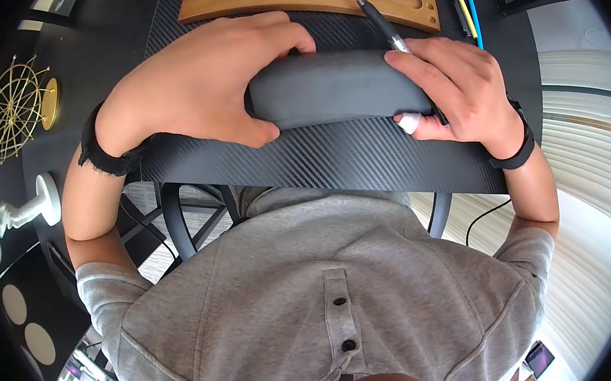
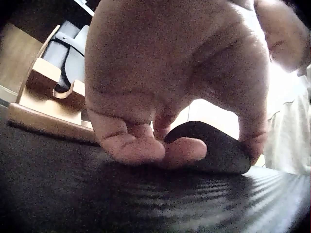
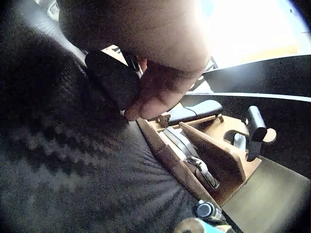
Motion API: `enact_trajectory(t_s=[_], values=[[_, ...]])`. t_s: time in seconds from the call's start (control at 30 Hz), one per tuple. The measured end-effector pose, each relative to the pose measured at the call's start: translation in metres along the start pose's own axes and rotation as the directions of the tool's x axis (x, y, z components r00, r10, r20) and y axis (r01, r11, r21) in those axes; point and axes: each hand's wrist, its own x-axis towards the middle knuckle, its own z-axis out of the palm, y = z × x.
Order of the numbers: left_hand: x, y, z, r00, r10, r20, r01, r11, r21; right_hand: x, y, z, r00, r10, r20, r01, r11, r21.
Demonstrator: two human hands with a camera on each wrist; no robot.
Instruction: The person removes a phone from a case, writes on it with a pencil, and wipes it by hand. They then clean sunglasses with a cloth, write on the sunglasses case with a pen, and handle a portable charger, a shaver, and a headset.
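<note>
A dark grey, rounded glasses case (image 1: 333, 86) lies lengthwise on the black textured desk mat, near its front edge. My left hand (image 1: 199, 81) arches over its left end, thumb on the near side and fingers on the far side. At the other end, my right hand (image 1: 457, 84) grips the case between fingers and thumb, the thumb tip wrapped in white. That hand also holds a black pen (image 1: 379, 22), its tip pointing away from me. From the left wrist, the case's domed end (image 2: 218, 150) shows between fingertips and thumb, flat side down on the mat.
Beyond the case stands a wooden desk organizer (image 1: 278, 5); a wristwatch (image 3: 201, 172) lies in it. Yellow (image 1: 459, 3) and blue (image 1: 472, 9) pens lie at right. Leftward stand a gold wheel ornament (image 1: 13, 108) and a white figurine (image 1: 20, 210). The mat's front edge (image 1: 319, 182) is close to my body.
</note>
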Motion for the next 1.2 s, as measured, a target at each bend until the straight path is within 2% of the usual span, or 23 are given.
enact_trajectory(t_s=[0.1,0.3,0.4,0.5,0.6,0.7,0.8,0.9,1.0,1.13,1.2], values=[[-0.001,0.005,0.0,0.998,-0.054,0.013,0.055,0.998,-0.031,0.0,0.0,0.0,1.0,-0.004,0.001,0.004,1.0,0.001],[0.0,0.005,-0.001,0.998,-0.054,0.019,0.054,0.998,-0.012,-0.003,0.008,-0.004,0.997,-0.037,-0.064,0.039,0.999,0.029],[0.0,0.002,0.0,1.0,-0.029,0.006,0.029,1.0,0.002,-0.001,0.003,-0.006,0.999,-0.006,-0.052,0.008,1.0,0.026],[-0.001,-0.012,0.0,0.994,0.094,-0.063,-0.094,0.996,0.002,-0.002,0.007,-0.005,0.994,-0.01,-0.107,0.012,1.0,0.023],[0.002,-0.007,-0.013,0.992,-0.054,0.112,0.076,0.977,-0.198,0.001,0.003,-0.009,0.986,0.049,-0.161,-0.05,0.999,-0.005],[0.002,-0.017,-0.012,0.986,-0.065,0.151,0.106,0.954,-0.281,0.001,0.005,-0.008,0.967,0.05,-0.252,-0.059,0.998,-0.03],[0.001,-0.018,-0.013,0.981,-0.129,0.148,0.183,0.873,-0.453,0.0,0.007,-0.008,0.954,0.051,-0.295,-0.065,0.997,-0.037],[0.001,-0.016,-0.017,0.985,-0.095,0.145,0.15,0.885,-0.44,0.002,0.004,-0.014,0.946,0.059,-0.319,-0.071,0.997,-0.026],[0.001,-0.017,-0.015,0.985,-0.094,0.146,0.152,0.873,-0.463,-0.001,0.0,-0.025,0.95,0.014,-0.312,-0.017,1.0,-0.009],[0.003,-0.016,-0.017,0.982,-0.108,0.156,0.17,0.866,-0.47,-0.008,0.007,-0.024,0.942,-0.125,-0.31,0.175,0.975,0.139],[0.003,-0.017,-0.017,0.981,-0.111,0.159,0.175,0.858,-0.483,-0.01,0.008,-0.02,0.934,-0.176,-0.311,0.223,0.967,0.125]])
